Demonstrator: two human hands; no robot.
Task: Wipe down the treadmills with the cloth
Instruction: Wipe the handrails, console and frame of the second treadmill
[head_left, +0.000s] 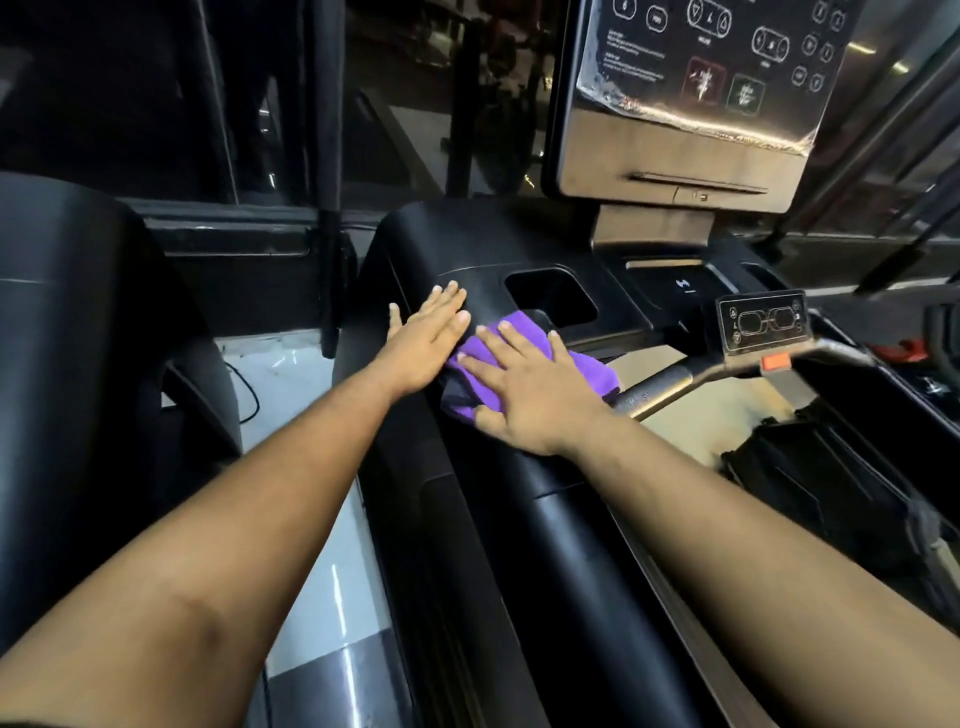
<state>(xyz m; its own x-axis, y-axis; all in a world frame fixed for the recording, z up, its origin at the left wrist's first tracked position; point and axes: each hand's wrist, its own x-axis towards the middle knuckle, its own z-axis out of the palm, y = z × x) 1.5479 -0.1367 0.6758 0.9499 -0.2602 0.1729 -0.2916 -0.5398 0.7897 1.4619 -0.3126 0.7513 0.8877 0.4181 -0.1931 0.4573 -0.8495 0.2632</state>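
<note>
Right now the purple cloth (524, 358) lies just in front of the cup hole (550, 299) on the treadmill (519, 499), pressed flat under the right hand (524, 389) with fingers spread, while the left hand (426, 343) rests flat beside it; it looks soft, light and floppy, so pushing down on its middle should work best.

Cloth (524, 358) was purple, treadmill (498, 249) housing black, safety clip (776, 361) orange, console (691, 98) markings white on black.

Your right hand (524, 387) is pressing the purple cloth (519, 338) flat on the treadmill's black console (467, 249); your left hand (426, 343) is resting beside it.
</note>
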